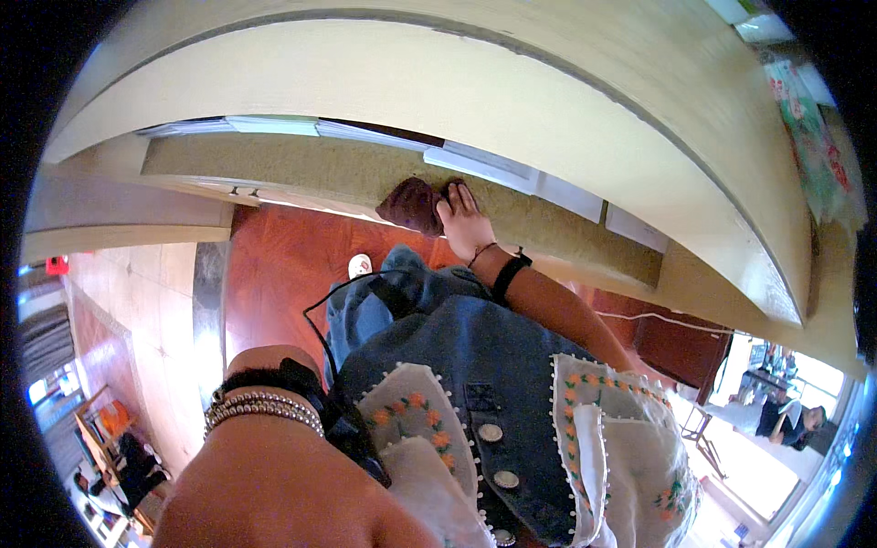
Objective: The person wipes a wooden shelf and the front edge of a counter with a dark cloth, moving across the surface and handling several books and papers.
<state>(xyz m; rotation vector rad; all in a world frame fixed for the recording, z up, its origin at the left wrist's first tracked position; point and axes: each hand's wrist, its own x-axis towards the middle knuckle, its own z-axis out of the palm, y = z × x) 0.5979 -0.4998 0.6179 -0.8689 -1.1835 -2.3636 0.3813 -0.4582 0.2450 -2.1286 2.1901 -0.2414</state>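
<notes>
A dark maroon cloth [409, 206] lies bunched on the tan shelf board [301, 164]. My right hand [466, 221] reaches forward onto the board and presses on the cloth. Its thumb and fingers bear down on the cloth's right end, with a dark fold showing between them. A black band circles the right wrist. My left hand [274, 358] is bent down at the lower left, and its fingers are out of sight. Beaded bracelets [263, 411] and a dark band sit on that wrist.
Papers or folders [484, 168] lie at the back of the shelf, under a cream upper board [384, 68]. A plastic bag [808, 137] rests at the upper right. Below are a reddish floor [283, 283] and a thin black cable [315, 320]. Another person [790, 420] is at the far right.
</notes>
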